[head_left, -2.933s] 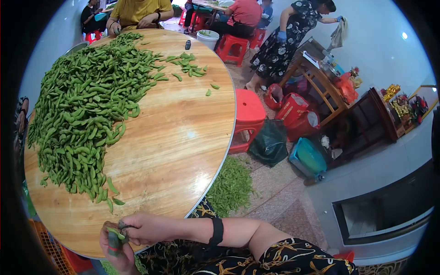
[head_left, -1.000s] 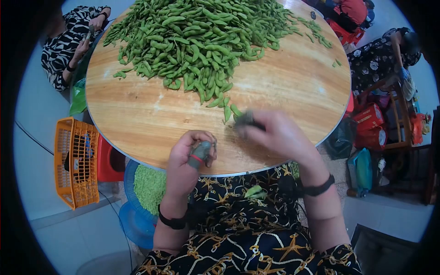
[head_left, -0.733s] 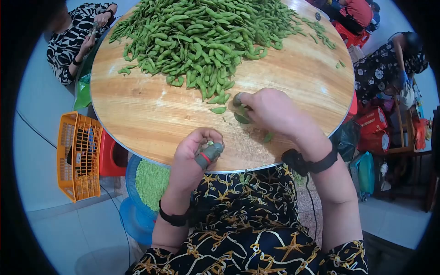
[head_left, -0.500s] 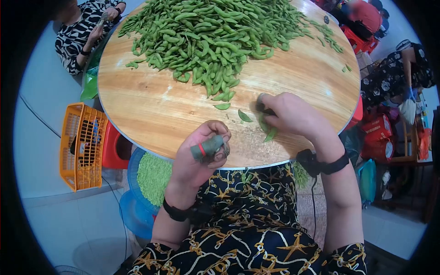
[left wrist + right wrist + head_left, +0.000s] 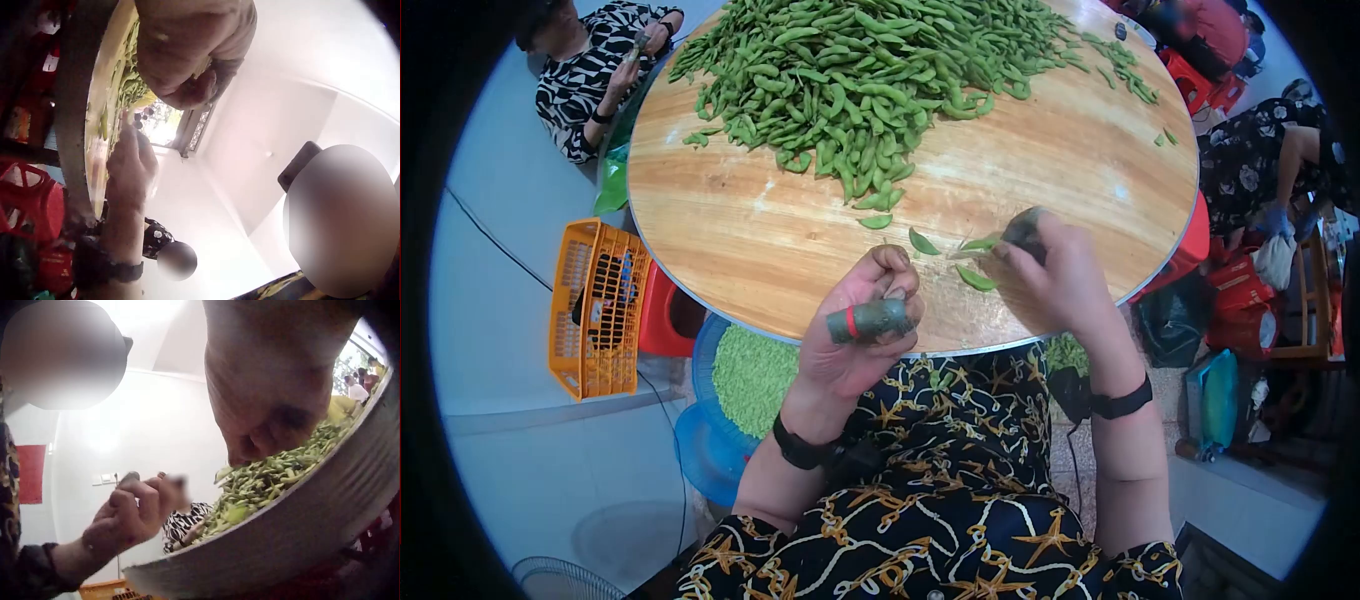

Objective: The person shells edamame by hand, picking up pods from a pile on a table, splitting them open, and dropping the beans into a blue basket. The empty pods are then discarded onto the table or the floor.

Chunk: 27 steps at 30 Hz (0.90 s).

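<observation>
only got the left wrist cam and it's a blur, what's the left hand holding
observer: In the head view the left hand grips a short grey-green cylinder with a red band, held over the near edge of the table.
operator: ok and the right hand, anything in it
observer: Yes, the right hand pinches one green pod at its fingertips; the pod sticks out toward the left hand, apart from the big pile.
</observation>
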Each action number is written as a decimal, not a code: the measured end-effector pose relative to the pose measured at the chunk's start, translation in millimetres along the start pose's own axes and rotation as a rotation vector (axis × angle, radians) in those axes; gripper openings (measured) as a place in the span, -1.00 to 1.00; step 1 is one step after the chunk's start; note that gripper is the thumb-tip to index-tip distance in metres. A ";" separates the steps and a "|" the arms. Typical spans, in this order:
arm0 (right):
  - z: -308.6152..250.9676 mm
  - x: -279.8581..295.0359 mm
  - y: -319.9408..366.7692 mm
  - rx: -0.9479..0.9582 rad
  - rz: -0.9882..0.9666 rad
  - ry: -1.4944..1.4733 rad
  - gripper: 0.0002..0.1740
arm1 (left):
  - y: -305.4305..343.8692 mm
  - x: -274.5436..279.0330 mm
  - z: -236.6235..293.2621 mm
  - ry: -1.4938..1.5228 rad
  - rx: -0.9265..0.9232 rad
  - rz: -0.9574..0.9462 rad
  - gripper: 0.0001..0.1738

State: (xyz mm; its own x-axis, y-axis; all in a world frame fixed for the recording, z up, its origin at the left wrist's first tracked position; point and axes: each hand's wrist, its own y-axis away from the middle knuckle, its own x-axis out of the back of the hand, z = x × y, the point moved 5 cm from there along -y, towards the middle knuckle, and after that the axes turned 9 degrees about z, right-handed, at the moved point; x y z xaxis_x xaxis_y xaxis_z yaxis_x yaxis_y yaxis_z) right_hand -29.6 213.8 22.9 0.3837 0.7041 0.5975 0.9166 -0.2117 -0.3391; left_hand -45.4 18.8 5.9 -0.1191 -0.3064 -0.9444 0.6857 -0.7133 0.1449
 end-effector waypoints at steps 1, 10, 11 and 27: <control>-2.8 1.0 1.8 -0.001 0.000 -0.005 -0.79 | -0.8 -0.6 -2.1 0.007 -0.005 -0.017 -0.55; -47.1 -16.9 23.2 -0.114 -0.031 -0.436 -0.87 | -9.2 0.3 -21.4 -0.287 -0.199 0.203 -0.79; -49.4 -16.4 25.2 -0.109 -0.036 -0.435 -0.87 | -8.2 2.3 -18.1 -0.312 -0.276 0.243 -0.85; -51.0 -50.3 52.6 -0.650 -0.496 -0.957 -0.80 | 10.1 13.5 -3.4 -1.054 -0.590 0.399 -0.91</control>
State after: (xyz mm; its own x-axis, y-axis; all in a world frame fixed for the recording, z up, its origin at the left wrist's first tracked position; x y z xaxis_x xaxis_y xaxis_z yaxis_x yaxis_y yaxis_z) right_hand 5.0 132.7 12.1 -0.0026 0.9540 -0.3000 0.9286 0.1136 0.3532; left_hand -37.7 9.6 -6.4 -0.1567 -0.9784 -0.1349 0.9874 -0.1519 -0.0453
